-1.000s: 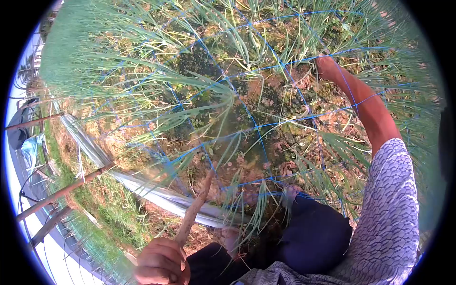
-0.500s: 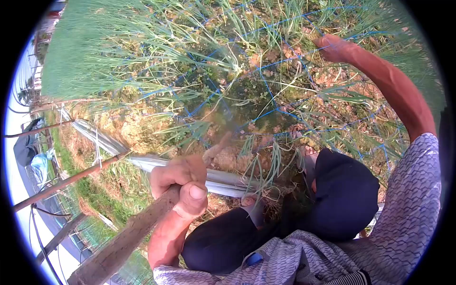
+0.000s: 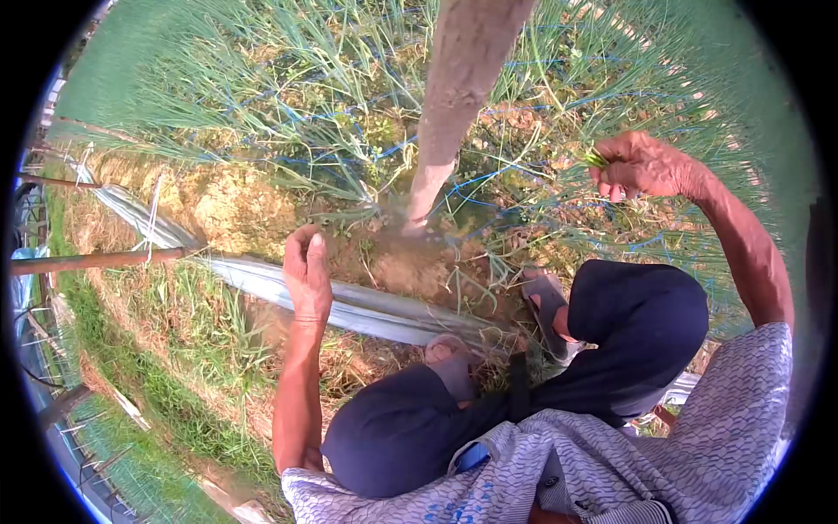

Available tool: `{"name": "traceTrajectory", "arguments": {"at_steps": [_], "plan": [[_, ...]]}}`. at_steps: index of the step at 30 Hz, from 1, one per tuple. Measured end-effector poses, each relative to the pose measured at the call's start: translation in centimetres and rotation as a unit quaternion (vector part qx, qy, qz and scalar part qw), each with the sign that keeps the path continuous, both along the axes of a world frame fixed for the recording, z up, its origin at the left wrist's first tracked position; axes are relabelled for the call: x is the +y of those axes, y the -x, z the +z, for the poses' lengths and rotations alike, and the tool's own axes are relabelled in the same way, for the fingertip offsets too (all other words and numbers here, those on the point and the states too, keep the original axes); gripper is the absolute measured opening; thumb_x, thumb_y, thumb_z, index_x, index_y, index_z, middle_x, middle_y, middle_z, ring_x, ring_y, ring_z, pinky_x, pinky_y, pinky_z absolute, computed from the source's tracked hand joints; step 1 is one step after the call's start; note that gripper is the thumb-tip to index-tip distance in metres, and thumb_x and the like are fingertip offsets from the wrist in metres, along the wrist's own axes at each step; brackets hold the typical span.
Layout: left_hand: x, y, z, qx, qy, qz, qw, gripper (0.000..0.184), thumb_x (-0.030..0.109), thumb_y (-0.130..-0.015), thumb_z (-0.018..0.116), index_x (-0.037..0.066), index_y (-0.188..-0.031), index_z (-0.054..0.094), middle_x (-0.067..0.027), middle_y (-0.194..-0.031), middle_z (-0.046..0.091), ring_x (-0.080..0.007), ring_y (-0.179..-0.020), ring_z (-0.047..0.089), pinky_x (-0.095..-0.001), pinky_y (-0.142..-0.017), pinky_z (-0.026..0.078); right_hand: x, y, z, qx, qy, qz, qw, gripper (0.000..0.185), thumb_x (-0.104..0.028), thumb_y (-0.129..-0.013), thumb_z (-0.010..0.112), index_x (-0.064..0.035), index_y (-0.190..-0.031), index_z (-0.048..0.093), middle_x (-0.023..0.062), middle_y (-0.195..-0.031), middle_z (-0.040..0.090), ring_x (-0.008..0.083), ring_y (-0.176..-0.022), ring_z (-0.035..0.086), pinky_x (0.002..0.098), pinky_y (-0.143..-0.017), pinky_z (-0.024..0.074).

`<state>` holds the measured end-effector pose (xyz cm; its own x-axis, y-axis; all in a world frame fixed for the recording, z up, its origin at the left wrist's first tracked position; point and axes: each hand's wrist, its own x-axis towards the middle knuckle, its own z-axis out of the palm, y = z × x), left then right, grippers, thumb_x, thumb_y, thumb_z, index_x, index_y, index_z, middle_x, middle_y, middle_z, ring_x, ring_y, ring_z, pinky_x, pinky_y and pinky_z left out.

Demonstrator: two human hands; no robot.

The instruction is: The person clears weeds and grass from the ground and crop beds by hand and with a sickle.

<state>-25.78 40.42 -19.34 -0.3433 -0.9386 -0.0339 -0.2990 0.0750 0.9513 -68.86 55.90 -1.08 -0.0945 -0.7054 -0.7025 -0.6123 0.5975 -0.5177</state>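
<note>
My left hand (image 3: 307, 272) is raised over the edge of the bed, empty, with its thumb and fingers apart. My right hand (image 3: 644, 164) is closed on a small bunch of green leaves (image 3: 595, 158), above the right side of the planted bed. Between my hands, a thick muddy wooden pole (image 3: 458, 96) stretches from the top edge of the view down to the soil. Neither hand touches it. Its lower end is blurred, so I cannot tell whether it is sunk in the ground. Blue netting (image 3: 476, 182) runs among the onion-like plants (image 3: 323, 70).
A pale plastic sheet (image 3: 367, 314) lines the bed's edge in front of my sandaled feet (image 3: 546, 301). A thin horizontal pole (image 3: 96, 262) juts in at left. Grass and straw (image 3: 188, 367) cover the strip beside the bed.
My left hand has let go of the wooden pole, which has swung from the lower left to the upper middle. My right hand has come lower, and green leaves now show in it.
</note>
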Motion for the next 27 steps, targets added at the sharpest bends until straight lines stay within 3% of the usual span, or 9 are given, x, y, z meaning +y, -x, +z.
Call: {"name": "traceTrajectory", "arguments": {"at_steps": [2,4,5,6,8,9,13,19,27], "plan": [[0.1,-3.4,-3.8,-0.059,0.022,0.035,0.997,0.029,0.024,-0.093,0.055,-0.001,-0.108,0.056,-0.0101,-0.101,0.06,-0.0201,-0.094,0.055,-0.0323,-0.089,0.042,2.0,-3.4,-3.5,-0.033,-0.003,0.157,0.987,0.018,-0.014,-0.084,0.056,-0.0016,-0.096,0.054,0.0094,-0.077,0.063,0.0198,-0.067,0.065,0.0351,-0.06,0.0513],[-0.3,-5.7,-6.2,-0.091,0.063,0.058,0.992,0.026,0.021,-0.094,0.054,0.0,-0.107,0.058,-0.012,-0.1,0.06,-0.0227,-0.094,0.056,-0.0334,-0.088,0.043,1.0,-7.0,-5.9,0.151,0.059,0.364,0.917,0.015,-0.011,-0.081,0.057,-0.0006,-0.091,0.052,0.0125,-0.076,0.063,0.0285,-0.069,0.066,0.0403,-0.06,0.0522],[-0.8,-6.8,-7.2,-0.17,0.064,0.054,0.982,0.023,0.018,-0.091,0.055,0.002,-0.108,0.058,-0.0151,-0.101,0.059,-0.0287,-0.096,0.057,-0.0379,-0.088,0.042,0.7,-8.1,-7.8,0.219,0.055,0.406,0.885,0.014,-0.009,-0.08,0.056,-0.0007,-0.09,0.051,0.0144,-0.077,0.062,0.032,-0.07,0.066,0.0425,-0.061,0.0517],[-1.3,-7.2,-7.5,-0.161,0.056,0.062,0.983,0.023,0.018,-0.091,0.055,0.002,-0.108,0.058,-0.0151,-0.101,0.059,-0.0287,-0.096,0.057,-0.0379,-0.088,0.042,0.3,-8.5,-10.0,0.286,0.052,0.446,0.847,0.014,-0.007,-0.079,0.056,-0.0009,-0.09,0.05,0.0163,-0.077,0.062,0.0356,-0.07,0.065,0.0448,-0.061,0.0512],[-2.1,-7.7,-7.8,-0.34,0.149,0.037,0.928,0.024,0.018,-0.088,0.057,0.005,-0.108,0.058,-0.0175,-0.103,0.058,-0.0349,-0.099,0.054,-0.0433,-0.089,0.04,-0.4,-7.7,-15.3,0.323,0.086,0.481,0.81,0.023,-0.015,-0.084,0.056,0.0003,-0.101,0.056,0.0163,-0.066,0.061,0.0327,-0.065,0.066,0.0416,-0.053,0.0512],[-2.6,-8.1,-8.9,-0.364,0.159,0.035,0.917,0.026,0.018,-0.085,0.059,0.006,-0.108,0.058,-0.0176,-0.104,0.057,-0.0373,-0.101,0.052,-0.0459,-0.089,0.038,-0.5,-6.7,-19.5,0.327,0.083,0.493,0.802,0.023,-0.015,-0.084,0.056,0.0003,-0.101,0.056,0.0163,-0.066,0.061,0.0327,-0.065,0.066,0.0416,-0.053,0.0512],[-4.3,-8.9,-12.4,-0.415,0.213,0.054,0.883,0.029,0.02,-0.084,0.06,0.005,-0.108,0.057,-0.0167,-0.105,0.057,-0.0366,-0.102,0.052,-0.0466,-0.091,0.037,-6.3,-13.2,-24.1,0.245,0.098,0.446,0.855,0.023,-0.016,-0.085,0.055,-0.0003,-0.102,0.056,0.0166,-0.068,0.061,0.0326,-0.068,0.066,0.0413,-0.055,0.0517],[-3.9,-6.7,-11.6,-0.508,0.152,0.064,0.846,0.039,0.022,-0.081,0.06,0.006,-0.116,0.052,-0.016,-0.129,0.047,-0.0317,-0.122,0.041,-0.0456,-0.103,0.027,-7.1,-14.6,-25.4,0.233,0.075,0.387,0.889,0.024,-0.018,-0.087,0.055,-0.0012,-0.103,0.056,0.0171,-0.071,0.062,0.0323,-0.072,0.067,0.0407,-0.058,0.0526],[-4.3,-7.0,-12.1,-0.488,0.178,0.06,0.852,0.038,0.023,-0.079,0.062,0.005,-0.111,0.054,-0.0142,-0.122,0.051,-0.0323,-0.117,0.044,-0.0448,-0.1,0.03,-6.4,-13.7,-23.6,0.249,0.064,0.295,0.92,0.025,-0.02,-0.089,0.055,-0.0024,-0.106,0.057,0.0178,-0.075,0.063,0.032,-0.078,0.068,0.04,-0.062,0.0537]]}}
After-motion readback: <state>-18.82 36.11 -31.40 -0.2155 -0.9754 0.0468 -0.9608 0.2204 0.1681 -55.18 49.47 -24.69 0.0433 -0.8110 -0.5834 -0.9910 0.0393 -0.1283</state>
